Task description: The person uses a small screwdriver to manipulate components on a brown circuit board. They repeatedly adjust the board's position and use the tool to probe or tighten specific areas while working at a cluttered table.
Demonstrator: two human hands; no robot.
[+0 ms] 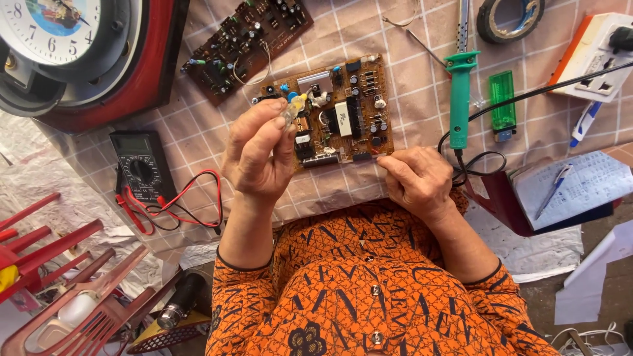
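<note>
I see my left hand [258,153] raised over the checked cloth [422,79], its thumb and fingers pinched on a small clear tool with a yellow end [293,108]; the fingers cover most of this tool, so I cannot say exactly what kind it is. Its yellow tip is over the left part of the brown circuit board [343,115], which lies at the centre of the table, at 12 o'clock from my chest. My right hand [417,179] rests at 5 o'clock of the board, fingers curled together on the board's near right corner, and that corner is hidden under them. A second, darker board [245,41] lies at 11 o'clock, partly cut by the top edge. The green soldering iron [459,99] lies at 3 o'clock of the board, its tip out of the picture. The black multimeter [142,165] with red leads is at 9 o'clock. The wall clock [59,39] at 10 o'clock is cut off by the frame.
</note>
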